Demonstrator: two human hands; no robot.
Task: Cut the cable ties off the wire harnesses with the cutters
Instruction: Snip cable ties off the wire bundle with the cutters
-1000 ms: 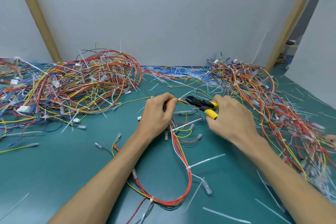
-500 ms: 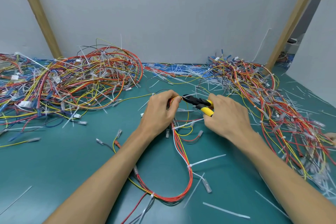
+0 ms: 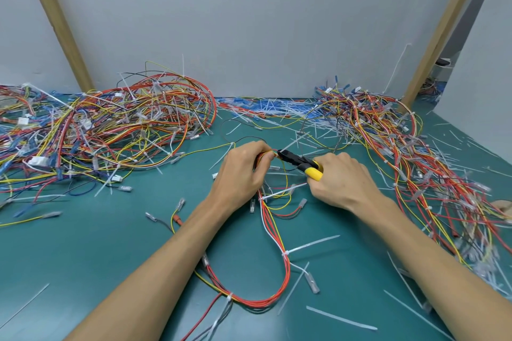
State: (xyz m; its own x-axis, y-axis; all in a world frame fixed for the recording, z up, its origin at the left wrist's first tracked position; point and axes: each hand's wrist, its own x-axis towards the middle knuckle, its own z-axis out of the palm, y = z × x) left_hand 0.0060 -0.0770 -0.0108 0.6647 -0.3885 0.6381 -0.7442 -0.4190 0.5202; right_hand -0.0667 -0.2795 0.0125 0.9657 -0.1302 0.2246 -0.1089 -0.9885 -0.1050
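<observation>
Mid-bench [image 3: 83,257], the left hand [image 3: 243,171] pinched the wire harness [image 3: 287,274] in curled fingers. The right hand [image 3: 343,183] squeezed the yellow-handled cutters [image 3: 293,159], tips at the bundle. Best to nip only the tie, never wires.

The black nose of the cutters [image 3: 293,159], a short gap away from the fingers a second ago, has closed in and now sits right at the thumb of the left hand [image 3: 241,174], against the red and yellow wires of the wire harness [image 3: 288,274] pinched there. The right hand [image 3: 343,180] has drawn slightly toward the left with the tool, and less of the upper yellow grip shows past its fingers than before.
</observation>
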